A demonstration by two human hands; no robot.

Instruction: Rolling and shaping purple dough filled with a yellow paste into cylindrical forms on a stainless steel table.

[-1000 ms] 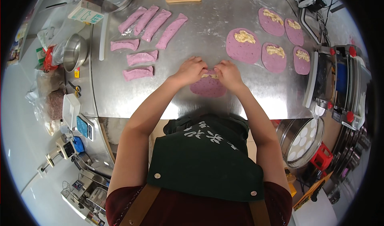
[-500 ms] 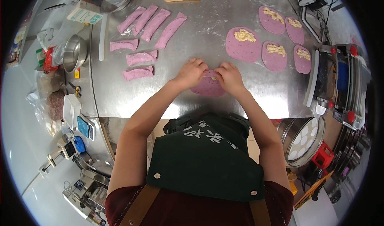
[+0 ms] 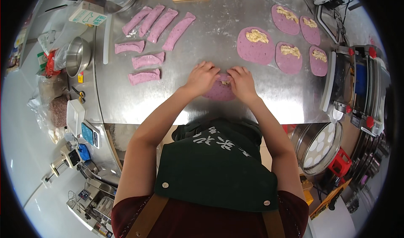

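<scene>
Near the six-o'clock edge of the counter (image 3: 210,27), the left hand (image 3: 203,78) at ten o'clock and right hand (image 3: 243,84) at two pinch the far rim of a purple dough disc (image 3: 219,93), its fold covering more pale filling (image 3: 225,82) than a second ago, so the wrapping looks further along.

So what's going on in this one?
A person's left grip and right grip hold the far edge of a pink dough piece, partly folded over pale filling, some showing between them. On the metal table, seven dough rolls lie to the left and five flat dough rounds topped with filling to the right.
</scene>
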